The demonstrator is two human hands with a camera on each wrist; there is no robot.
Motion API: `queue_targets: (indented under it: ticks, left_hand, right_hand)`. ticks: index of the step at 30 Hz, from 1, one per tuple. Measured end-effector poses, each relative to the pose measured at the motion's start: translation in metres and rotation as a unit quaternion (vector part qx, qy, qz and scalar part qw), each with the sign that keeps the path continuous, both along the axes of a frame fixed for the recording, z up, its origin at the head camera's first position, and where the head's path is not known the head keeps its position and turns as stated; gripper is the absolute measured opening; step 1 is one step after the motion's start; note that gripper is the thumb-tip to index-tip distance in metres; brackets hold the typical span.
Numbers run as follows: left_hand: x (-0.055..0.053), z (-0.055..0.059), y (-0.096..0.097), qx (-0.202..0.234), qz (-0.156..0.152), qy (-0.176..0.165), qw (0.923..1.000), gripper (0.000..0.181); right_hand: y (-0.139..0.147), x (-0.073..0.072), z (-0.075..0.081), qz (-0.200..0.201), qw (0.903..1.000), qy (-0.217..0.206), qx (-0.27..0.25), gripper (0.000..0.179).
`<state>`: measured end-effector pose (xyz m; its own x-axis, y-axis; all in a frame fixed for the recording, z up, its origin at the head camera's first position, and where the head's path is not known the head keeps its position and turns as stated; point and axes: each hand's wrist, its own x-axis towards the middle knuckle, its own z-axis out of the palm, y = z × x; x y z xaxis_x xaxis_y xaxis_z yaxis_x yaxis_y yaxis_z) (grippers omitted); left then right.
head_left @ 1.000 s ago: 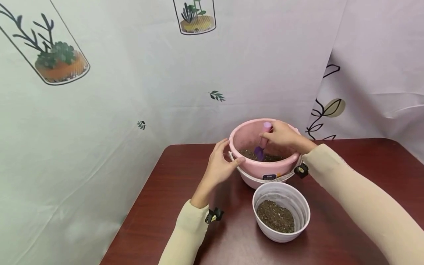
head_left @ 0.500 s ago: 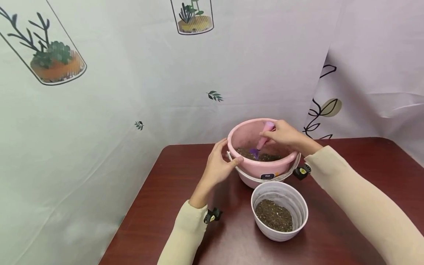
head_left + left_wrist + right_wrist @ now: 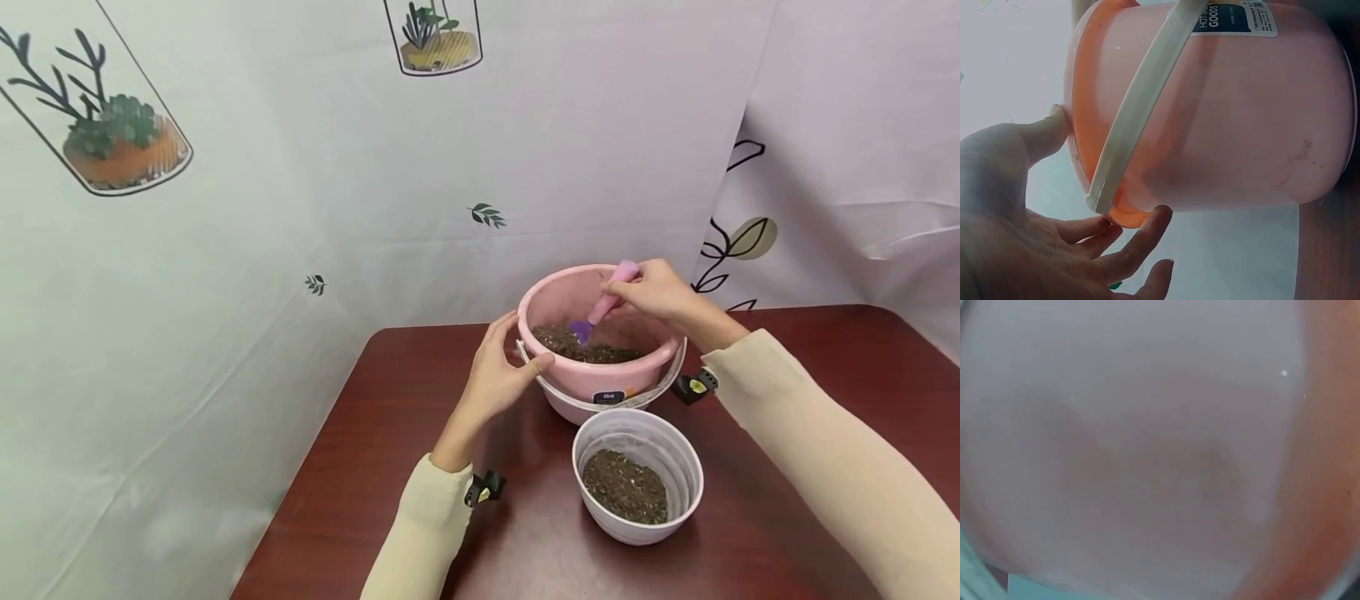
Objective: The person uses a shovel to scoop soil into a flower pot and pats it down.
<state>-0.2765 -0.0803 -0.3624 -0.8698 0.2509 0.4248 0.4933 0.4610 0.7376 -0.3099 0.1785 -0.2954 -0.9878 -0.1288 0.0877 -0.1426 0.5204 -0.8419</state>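
Observation:
A pink bucket (image 3: 581,382) with dark soil (image 3: 600,353) in it stands toward the back of the table. My left hand (image 3: 498,367) steadies its near left rim, thumb and fingers spread along it. In the left wrist view the fingers (image 3: 1138,250) look loosely extended beside the white bail handle (image 3: 1138,103). Inside the bucket, my right hand (image 3: 671,298) grips the pink handle of a small trowel (image 3: 611,294). Its purple blade rests at the soil, tilted down to the left. Only blurred pink bucket wall (image 3: 1147,456) fills most of the right wrist view.
A white pot (image 3: 637,533) partly filled with soil (image 3: 625,486) sits just in front of the bucket. The dark red table (image 3: 360,500) extends to both sides. A printed cloth (image 3: 360,167) hangs behind and to the left.
My right hand has risen slightly and shifted right, so the trowel's handle leans further over. Its blade has come up a little through the soil. The left hand stays at the rim.

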Motion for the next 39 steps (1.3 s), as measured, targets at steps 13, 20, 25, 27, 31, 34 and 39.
queue_targets:
  ticks: [13,20,25,27,31,34,39]
  left_hand:
    - [0.001,0.001,-0.001,0.003,-0.001,0.007,1.0,0.078]
    - [0.001,0.0,-0.003,-0.01,0.004,0.003,0.9999,0.079]
    - [0.0,0.0,-0.002,-0.013,0.004,0.004,0.9999,0.079]
    - [0.0,0.0,-0.002,-0.015,0.004,0.006,0.9999,0.079]
    - [0.0,0.0,-0.002,-0.012,0.001,0.006,0.9999,0.079]
    - [0.0,0.0,-0.002,-0.008,-0.006,0.003,0.9999,0.079]
    - [0.0,-0.001,-0.003,-0.006,-0.009,0.001,0.9999,0.079]
  right_hand:
    - [0.001,0.003,-0.002,-0.017,0.9997,-0.015,0.005,0.032]
    - [0.013,0.011,-0.001,-0.011,0.996,-0.012,-0.088,0.032]
    - [0.026,0.019,0.001,-0.062,0.9949,0.002,-0.08,0.038]
    - [0.029,0.023,0.001,-0.084,0.9938,0.007,-0.072,0.041]
    - [0.032,0.024,-0.001,-0.071,0.9862,0.003,-0.15,0.034]
    - [0.033,0.024,-0.004,-0.046,0.9752,0.0,-0.216,0.026]
    - [0.037,0.026,-0.009,-0.063,0.9815,0.011,-0.181,0.027]
